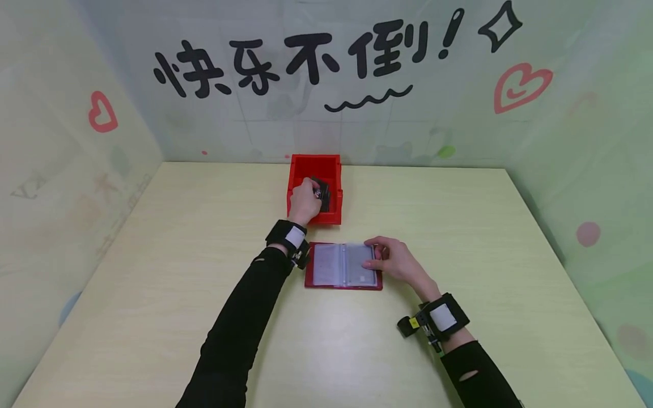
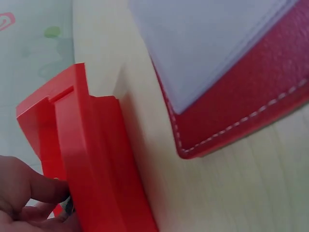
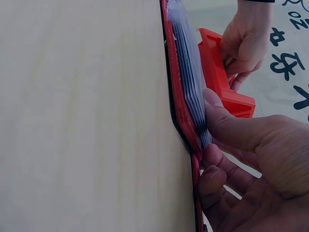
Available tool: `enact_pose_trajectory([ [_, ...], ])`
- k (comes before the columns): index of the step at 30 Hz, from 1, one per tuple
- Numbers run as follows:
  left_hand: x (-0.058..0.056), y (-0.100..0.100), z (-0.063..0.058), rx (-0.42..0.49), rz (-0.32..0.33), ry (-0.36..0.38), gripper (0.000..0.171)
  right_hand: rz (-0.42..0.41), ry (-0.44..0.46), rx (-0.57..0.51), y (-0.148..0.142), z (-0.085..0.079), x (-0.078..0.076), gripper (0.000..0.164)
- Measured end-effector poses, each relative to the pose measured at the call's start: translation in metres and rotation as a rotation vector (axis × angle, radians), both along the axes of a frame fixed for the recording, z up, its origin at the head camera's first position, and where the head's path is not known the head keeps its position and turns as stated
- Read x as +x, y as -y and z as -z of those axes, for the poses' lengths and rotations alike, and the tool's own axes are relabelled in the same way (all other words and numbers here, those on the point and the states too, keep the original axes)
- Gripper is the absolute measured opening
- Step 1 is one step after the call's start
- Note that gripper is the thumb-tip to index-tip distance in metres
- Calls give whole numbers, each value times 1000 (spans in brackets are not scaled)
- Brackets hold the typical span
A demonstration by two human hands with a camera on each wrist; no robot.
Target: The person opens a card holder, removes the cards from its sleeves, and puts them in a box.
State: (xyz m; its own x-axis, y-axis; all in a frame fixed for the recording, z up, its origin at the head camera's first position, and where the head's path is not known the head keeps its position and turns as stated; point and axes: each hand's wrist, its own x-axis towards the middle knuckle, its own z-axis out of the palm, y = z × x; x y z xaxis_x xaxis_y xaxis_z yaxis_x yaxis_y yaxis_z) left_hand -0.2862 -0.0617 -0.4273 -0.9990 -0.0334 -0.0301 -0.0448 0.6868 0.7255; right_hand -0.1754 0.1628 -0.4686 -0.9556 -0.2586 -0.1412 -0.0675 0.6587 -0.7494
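Note:
A red card album lies spread flat with its clear plastic sleeves showing. My right hand pinches the right-hand sleeves at their outer edge between thumb and fingers; in the right wrist view the thumb presses on the stack of sleeves. Behind the album stands a red plastic bin. Down inside it, my left hand pinches a black card with some pale print. The left wrist view shows only a sliver of what those fingers hold, because the bin wall hides the rest.
The bin stands close to the back wall panel, which carries large black lettering. Side panels close in the pale wooden table at left and right. A strapped camera sits on each wrist.

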Motion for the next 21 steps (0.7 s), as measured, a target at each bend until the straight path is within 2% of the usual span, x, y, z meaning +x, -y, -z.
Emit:
enact_pose_trajectory([
  [3, -1, -2, 2, -72, 15, 21, 33, -3, 4, -2, 0, 0, 0, 49],
  [12, 0, -8, 4, -180, 7, 93, 21, -5, 4, -3, 0, -1, -1, 50],
  [21, 5, -15, 8, -312, 59, 73, 24, -4, 4, 2, 0, -1, -1, 50],
])
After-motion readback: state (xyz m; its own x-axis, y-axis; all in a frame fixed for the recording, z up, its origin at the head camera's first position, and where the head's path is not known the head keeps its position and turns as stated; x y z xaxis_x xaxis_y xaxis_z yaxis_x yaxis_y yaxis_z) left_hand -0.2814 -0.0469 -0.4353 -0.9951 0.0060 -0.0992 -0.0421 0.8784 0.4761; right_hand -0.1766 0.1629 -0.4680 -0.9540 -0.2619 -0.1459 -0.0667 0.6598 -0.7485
